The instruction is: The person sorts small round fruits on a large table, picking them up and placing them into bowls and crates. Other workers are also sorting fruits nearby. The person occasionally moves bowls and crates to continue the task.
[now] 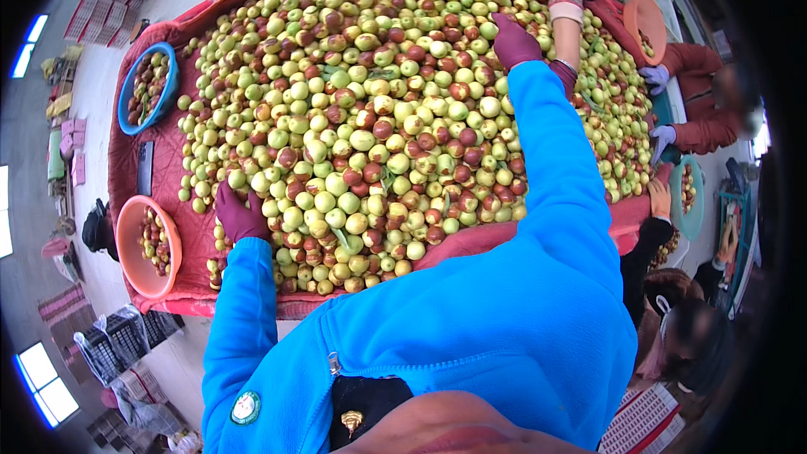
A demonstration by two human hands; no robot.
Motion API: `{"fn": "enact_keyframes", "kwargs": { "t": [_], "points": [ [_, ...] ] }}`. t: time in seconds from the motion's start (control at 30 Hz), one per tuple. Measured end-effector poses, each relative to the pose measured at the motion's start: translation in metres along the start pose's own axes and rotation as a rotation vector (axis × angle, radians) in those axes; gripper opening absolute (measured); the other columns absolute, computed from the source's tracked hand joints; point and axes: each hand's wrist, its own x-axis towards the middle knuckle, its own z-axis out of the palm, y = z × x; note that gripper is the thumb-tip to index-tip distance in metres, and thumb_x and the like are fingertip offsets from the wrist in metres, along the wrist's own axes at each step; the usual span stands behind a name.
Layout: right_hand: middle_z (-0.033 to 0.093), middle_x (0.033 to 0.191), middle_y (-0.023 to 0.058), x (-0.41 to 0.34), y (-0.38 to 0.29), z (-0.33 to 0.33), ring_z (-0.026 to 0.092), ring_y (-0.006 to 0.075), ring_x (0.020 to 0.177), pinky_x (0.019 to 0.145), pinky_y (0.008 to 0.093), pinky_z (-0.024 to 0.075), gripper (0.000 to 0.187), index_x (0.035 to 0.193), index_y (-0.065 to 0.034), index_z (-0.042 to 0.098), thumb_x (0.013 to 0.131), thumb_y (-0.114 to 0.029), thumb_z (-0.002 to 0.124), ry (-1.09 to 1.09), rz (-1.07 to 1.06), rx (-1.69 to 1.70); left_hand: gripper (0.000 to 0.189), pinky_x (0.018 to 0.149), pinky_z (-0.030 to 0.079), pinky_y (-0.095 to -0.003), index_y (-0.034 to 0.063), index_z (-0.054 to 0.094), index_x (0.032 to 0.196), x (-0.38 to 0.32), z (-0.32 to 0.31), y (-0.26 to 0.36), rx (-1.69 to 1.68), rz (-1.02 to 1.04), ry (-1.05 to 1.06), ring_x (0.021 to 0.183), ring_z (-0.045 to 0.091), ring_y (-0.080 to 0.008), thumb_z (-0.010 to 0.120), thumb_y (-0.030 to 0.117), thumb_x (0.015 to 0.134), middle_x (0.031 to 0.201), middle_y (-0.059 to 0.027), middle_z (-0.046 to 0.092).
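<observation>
A broad heap of green and red-brown jujubes (353, 139) covers the red quilted cloth (189, 246) in front of me. My left hand (243, 217), in a maroon glove, rests at the heap's left edge with thumb and fingers apart. A green jujube (237, 178) lies at its fingertips. Stretched to the far right part of the heap is my right hand (517, 43), gloved in the same maroon. Its fingertips are beside another green jujube (488, 31). The underside of that hand is hidden, so a grip cannot be made out.
At the left stand a blue basin (124, 104) and an orange basin (124, 261), both with jujubes, and a dark phone-like slab (145, 167) between them. A co-worker's forearm (567, 41) crosses close by my right arm. Other gloved hands (657, 78) work along the right edge.
</observation>
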Motion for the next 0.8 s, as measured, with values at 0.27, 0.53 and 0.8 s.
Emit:
{"fn": "enact_keyframes", "kwargs": {
  "t": [0.27, 0.53, 0.8],
  "points": [
    [0.065, 0.117, 0.0099, 0.064, -0.198, 0.031, 0.060, 0.0304, 0.116, 0.095, 0.0507, 0.0467, 0.040, 0.119, -0.0173, 0.070, 0.090, -0.043, 0.059, 0.143, -0.569, -0.046, 0.064, 0.112, 0.037, -0.0496, 0.0031, 0.049, 0.142, 0.001, -0.003, 0.002, -0.003, 0.036, 0.003, 0.129, 0.050, -0.0422, 0.072, 0.021, 0.085, 0.140, -0.0226, 0.053],
    [0.058, 0.139, 0.0080, 0.062, -0.430, 0.093, 0.046, 0.0302, 0.137, 0.111, 0.0546, 0.0363, 0.048, 0.128, -0.0254, 0.067, 0.091, -0.054, 0.059, 0.134, -0.898, -0.104, 0.065, 0.115, 0.033, -0.0513, 0.0032, 0.048, 0.142, 0.000, 0.000, 0.003, 0.061, 0.033, 0.029, 0.130, 0.049, -0.0408, 0.072, 0.021, 0.085, 0.138, -0.0219, 0.054],
    [0.067, 0.130, 0.0007, 0.060, -0.400, 0.095, 0.053, 0.0274, 0.130, 0.105, 0.0597, 0.0371, 0.052, 0.126, -0.0340, 0.071, 0.088, -0.066, 0.057, -0.015, -0.622, -0.298, 0.065, 0.111, 0.039, -0.0487, 0.0027, 0.048, 0.142, -0.001, -0.001, 0.003, 0.075, -0.018, 0.008, 0.131, 0.048, -0.0418, 0.073, 0.018, 0.084, 0.141, -0.0219, 0.052]
  ]
}}
